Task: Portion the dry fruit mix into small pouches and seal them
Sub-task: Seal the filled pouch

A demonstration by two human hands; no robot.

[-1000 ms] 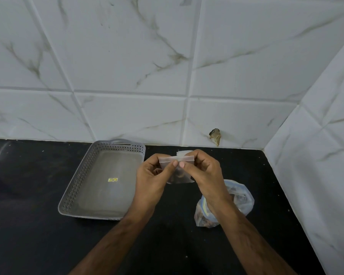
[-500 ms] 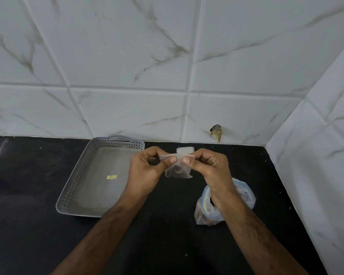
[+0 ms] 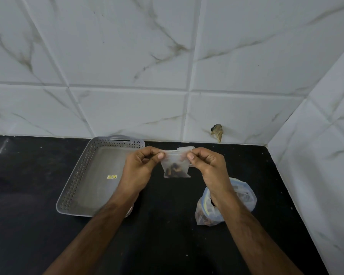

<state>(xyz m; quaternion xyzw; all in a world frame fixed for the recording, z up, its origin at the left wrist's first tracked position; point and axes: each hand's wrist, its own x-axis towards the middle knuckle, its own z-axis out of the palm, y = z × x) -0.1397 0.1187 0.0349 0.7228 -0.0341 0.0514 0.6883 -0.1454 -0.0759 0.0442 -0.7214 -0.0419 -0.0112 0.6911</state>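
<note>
A small clear pouch (image 3: 175,167) with dark dry fruit at its bottom hangs above the black counter. My left hand (image 3: 141,167) pinches its top left corner and my right hand (image 3: 207,165) pinches its top right corner, thumbs and forefingers on the top strip. Just behind the held pouch, a few more small clear pouches (image 3: 185,149) lie on the counter by the wall. A larger clear bag of dry fruit mix (image 3: 236,203) sits on the counter under my right wrist, partly hidden by it.
A grey perforated plastic tray (image 3: 83,175) with a small yellow sticker stands left of my hands. White marble tiled walls close the back and right side. The black counter (image 3: 28,215) extends to the left and front.
My two hands have slid apart along the top of the pouch, from touching at its middle to its two corners. The pouch's contents are now visible between them.
</note>
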